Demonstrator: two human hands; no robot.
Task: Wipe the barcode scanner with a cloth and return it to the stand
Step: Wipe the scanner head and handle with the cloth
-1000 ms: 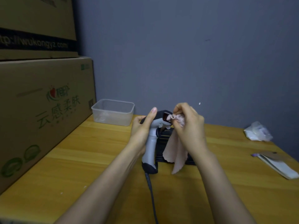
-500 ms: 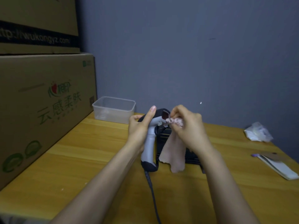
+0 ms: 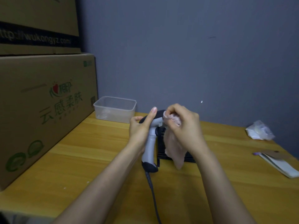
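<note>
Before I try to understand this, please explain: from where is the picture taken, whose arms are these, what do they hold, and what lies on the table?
There is no machine here. The picture comes from a camera worn on a person's head, looking forward and down, so the two bare arms are that person's own.

The left hand grips the grey handle of a barcode scanner, held upright above the table; its dark cable runs down toward the camera. The right hand presses a bunched pink cloth against the scanner's head, and the rest of the cloth hangs down.

Behind them, a black stand sits on the wooden table. There are also a clear plastic tub, big cardboard boxes at the left, a crumpled plastic bag and a flat packet at the right.
</note>
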